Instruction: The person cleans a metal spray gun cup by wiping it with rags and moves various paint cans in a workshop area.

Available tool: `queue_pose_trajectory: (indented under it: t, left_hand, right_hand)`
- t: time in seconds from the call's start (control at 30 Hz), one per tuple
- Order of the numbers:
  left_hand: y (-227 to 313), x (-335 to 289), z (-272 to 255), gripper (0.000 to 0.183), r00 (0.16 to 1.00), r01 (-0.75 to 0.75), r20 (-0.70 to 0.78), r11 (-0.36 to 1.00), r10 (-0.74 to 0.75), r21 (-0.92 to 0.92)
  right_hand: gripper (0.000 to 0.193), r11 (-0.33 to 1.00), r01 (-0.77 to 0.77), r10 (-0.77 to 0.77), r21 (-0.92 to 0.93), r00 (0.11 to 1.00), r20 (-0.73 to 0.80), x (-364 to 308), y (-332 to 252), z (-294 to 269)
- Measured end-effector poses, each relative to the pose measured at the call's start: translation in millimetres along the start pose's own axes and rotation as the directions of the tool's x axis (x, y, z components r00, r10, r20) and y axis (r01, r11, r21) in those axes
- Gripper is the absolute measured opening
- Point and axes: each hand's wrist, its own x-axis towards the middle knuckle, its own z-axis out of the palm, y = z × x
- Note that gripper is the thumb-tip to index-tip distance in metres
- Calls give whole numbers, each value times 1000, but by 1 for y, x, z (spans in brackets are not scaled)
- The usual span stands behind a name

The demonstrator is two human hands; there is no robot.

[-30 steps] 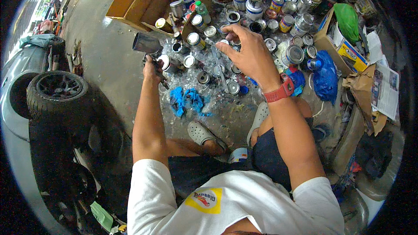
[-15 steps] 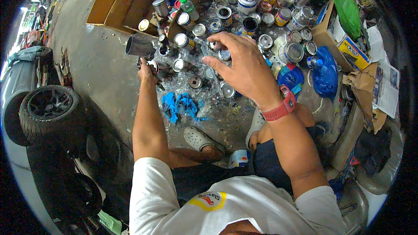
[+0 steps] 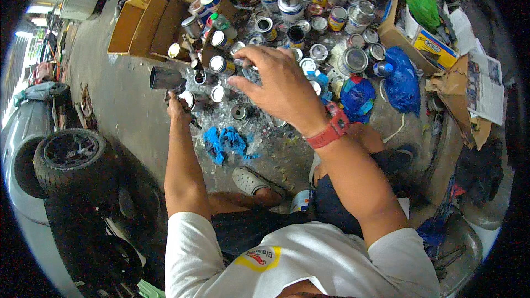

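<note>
My left hand is closed around what looks like a spray gun, whose dark grey cup tilts to the left above the fist. Its grip and trigger are mostly hidden by my fingers. Close beside that hand stands a white-topped can. My right hand hovers over the cans, thumb and fingers curved and apart, with no held thing visible. Beneath and left of it are a white-lidded can and another white-topped can. A round can with a dark centre sits nearer to me.
Crumpled blue material lies before my feet. Cardboard boxes stand far left, near a green-capped bottle. Several paint cans crowd the floor. At right are a blue bag and a filled box; a vehicle wheel is left.
The view has turned slightly. My right hand has shifted left over the cans, fingers still apart. My left hand keeps its grip on the spray gun, in nearly the same place among the cans.
</note>
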Motion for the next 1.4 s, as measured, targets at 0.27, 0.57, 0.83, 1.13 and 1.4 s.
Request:
queue_pose_trajectory:
  t: [0.27, 0.57, 0.83, 1.13, 1.4]
  left_hand:
    - [25, -31, -16, 37, 916, -9, 386, 967, 110, -254]
    - [130, -137, 94, 47, 623, -317, 685, 922, 378, -222]
    - [121, -141, 277, 47, 462, -407, 826, 905, 322, -125]
    - [73, -63, 460, 47, 324, -924, 794, 352, 515, 148]
    - [62, -145, 488, 88, -68, -917, 788, -349, 612, 192]
  right_hand:
    - [37, 997, 44, -36, 67, 992, -120, -5, -9, -22]
    - [37, 978, 49, -16, 202, 987, -161, -18, -24, -46]
    - [40, 970, 6, 43, 243, 980, -194, -12, -11, -65]
    - [26, 806, -121, 312, 579, 919, -242, -11, 8, -99]
    - [21, 644, -218, 479, 733, 862, -164, -16, 18, -103]
